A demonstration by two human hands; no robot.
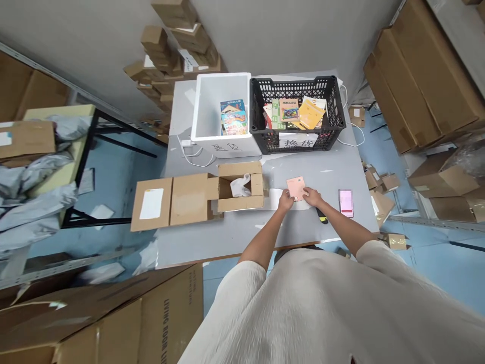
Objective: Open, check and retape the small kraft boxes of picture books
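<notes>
A small pink card or thin booklet (296, 187) with a printed square near its top edge is between my hands, just over the table. My left hand (286, 199) pinches its lower left corner. At its right edge, the fingers of my right hand (311, 196) are closed on it too. White paper (273, 199) lies on the table beneath and to the left. Under my right forearm sits a black and yellow tool (322, 217), partly hidden. To the left stands an open cardboard box (240, 204) with a crumpled white plastic bag (240, 186) inside.
Behind are a white foam box (223, 144) and a black plastic crate (295, 137), both holding books or packets. A lit phone (346, 203) lies at the right. Closed cartons (189, 199) line the table's left side.
</notes>
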